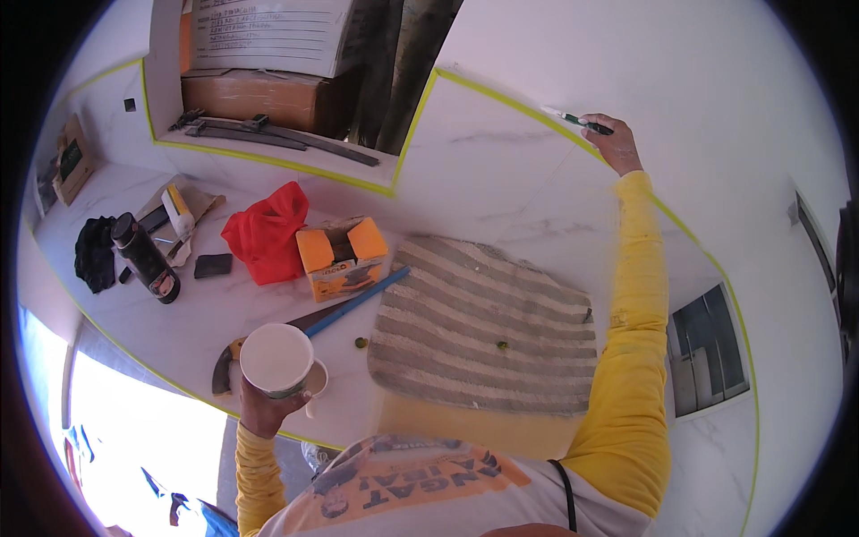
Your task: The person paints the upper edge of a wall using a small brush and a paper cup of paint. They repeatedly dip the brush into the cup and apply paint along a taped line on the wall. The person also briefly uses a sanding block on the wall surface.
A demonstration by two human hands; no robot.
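Out at arm's length, my right hand (617,145) is closed around the dark handle of a small paintbrush (573,118). Its pale tip points left, close to the yellow-green masking tape (514,103) along the top edge of the marbled wall panel (528,170). My left hand (270,412) grips a round white tub (277,356) from below, low on the left. Next to that tub is a white cup (317,380); whether my fingers touch it cannot be made out. Partly hidden behind the tub lies a handsaw (224,369).
A striped mat (483,322) covers the counter's middle. Left of it are an orange box (344,259), a blue stick (358,300), a red bag (267,233), a black bottle (148,259) and a black cloth (95,255). Clamps (259,130) lie in the wall opening.
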